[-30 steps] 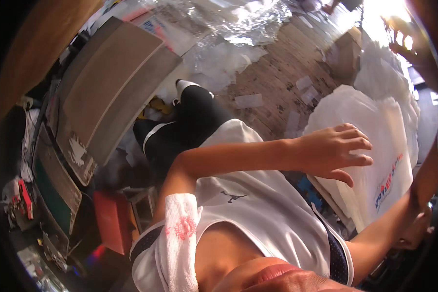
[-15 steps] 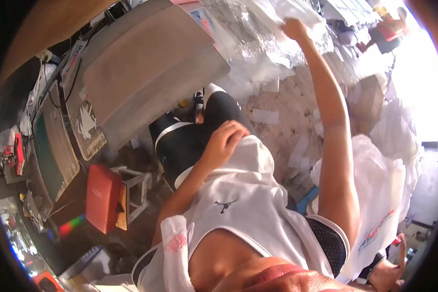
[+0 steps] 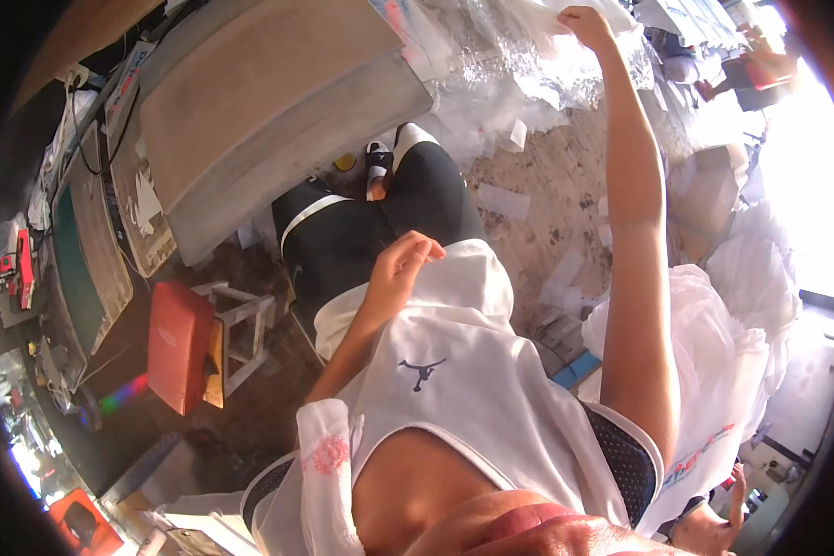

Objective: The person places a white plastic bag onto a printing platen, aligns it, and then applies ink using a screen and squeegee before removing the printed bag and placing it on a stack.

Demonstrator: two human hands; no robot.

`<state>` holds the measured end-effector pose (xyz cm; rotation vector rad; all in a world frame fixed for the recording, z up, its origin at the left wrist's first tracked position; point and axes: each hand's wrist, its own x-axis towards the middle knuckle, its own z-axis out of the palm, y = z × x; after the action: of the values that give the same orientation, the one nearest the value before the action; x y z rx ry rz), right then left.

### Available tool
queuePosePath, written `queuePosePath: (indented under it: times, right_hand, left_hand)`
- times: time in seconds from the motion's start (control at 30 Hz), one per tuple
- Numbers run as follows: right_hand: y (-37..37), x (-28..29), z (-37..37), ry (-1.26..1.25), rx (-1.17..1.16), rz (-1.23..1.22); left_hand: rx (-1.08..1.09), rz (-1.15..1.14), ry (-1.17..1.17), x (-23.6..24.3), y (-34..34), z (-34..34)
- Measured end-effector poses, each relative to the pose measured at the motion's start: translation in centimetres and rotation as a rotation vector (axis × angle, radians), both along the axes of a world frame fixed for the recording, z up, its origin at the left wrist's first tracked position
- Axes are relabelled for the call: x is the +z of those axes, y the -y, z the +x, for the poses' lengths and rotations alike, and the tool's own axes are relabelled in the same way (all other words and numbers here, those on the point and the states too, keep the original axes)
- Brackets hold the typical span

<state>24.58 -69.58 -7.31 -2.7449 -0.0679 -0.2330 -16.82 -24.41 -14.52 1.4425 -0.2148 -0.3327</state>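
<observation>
My left hand is held over my lap, at the hem of my white sleeveless top. Its fingers are loosely curled together, and nothing shows in them. Stretched far forward to the right, my right hand has bent, closed fingers above a heap of clear plastic film. Whether film is pinched in it is hidden. A broad table with a brown top stands ahead to the left, its near corner close to my knees.
A red cushioned stool stands at the left. Large white plastic bags bulge beside my right arm. Paper scraps litter the floor, and a cardboard box sits at the right. Another person is at the lower right.
My right hand has moved slightly farther forward and right over the plastic film. My left hand has shifted a little left in the view, still over my lap. The view has shifted slightly.
</observation>
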Motion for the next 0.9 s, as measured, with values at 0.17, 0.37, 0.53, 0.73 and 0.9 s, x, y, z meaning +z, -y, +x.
queuePosePath:
  times: [0.17, 0.37, 0.53, 0.73, 0.9]
  right_hand:
    - [-1.7, -1.6, -1.2, 0.025, -0.048, 0.411]
    - [0.2, 0.3, -1.2, -0.268, 0.061, 0.668]
    - [-2.4, 2.6, -0.5, -0.217, 0.013, 0.759]
    - [-0.8, 10.5, -1.7, 0.286, 0.211, 0.545]
    - [-14.7, 21.6, -15.1, 0.241, 0.346, 1.135]
  left_hand:
    - [0.021, 0.013, 0.023, 0.0, -0.3, -0.7]
    - [-0.027, -0.038, -0.049, -0.2, -1.7, -1.3]
    - [-0.04, -0.136, -0.081, 0.4, -3.3, -1.2]
    - [0.046, -0.064, 0.031, 2.5, -4.9, 0.5]
    - [0.255, 0.149, 0.349, 6.8, -4.6, 2.0]
